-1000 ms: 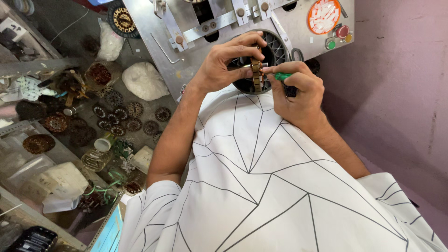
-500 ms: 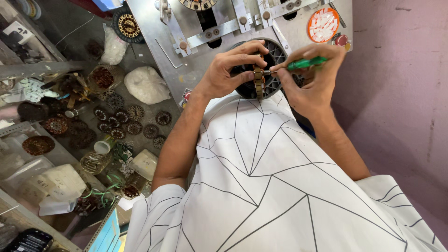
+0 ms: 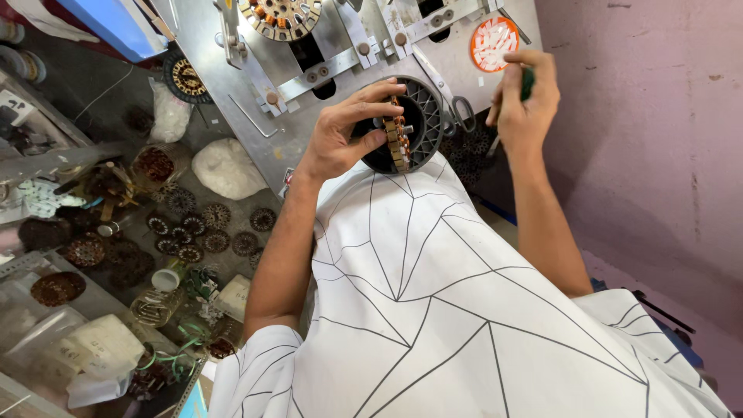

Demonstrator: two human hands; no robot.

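Note:
My left hand (image 3: 346, 133) grips a small round wound stator (image 3: 397, 145), held edge-on with its brown coils showing. It sits in front of a black ribbed round housing (image 3: 418, 116) at the edge of the metal bench. My right hand (image 3: 525, 97) is raised to the right, apart from the stator, fingers closed on a green-handled tool (image 3: 527, 82) that is mostly hidden in the fist. My white shirt with thin black lines fills the lower part of the view.
A grey metal bench plate (image 3: 232, 77) carries brackets, scissors (image 3: 458, 110), an orange round disc (image 3: 494, 42) and another wound stator (image 3: 279, 15). Several stators (image 3: 193, 228), white bags (image 3: 227, 167) and jars lie on the left. A purple wall (image 3: 658, 155) stands on the right.
My right hand has pulled away from the stator, up and to the right, taking the green tool with it. My left hand keeps holding the stator at the housing.

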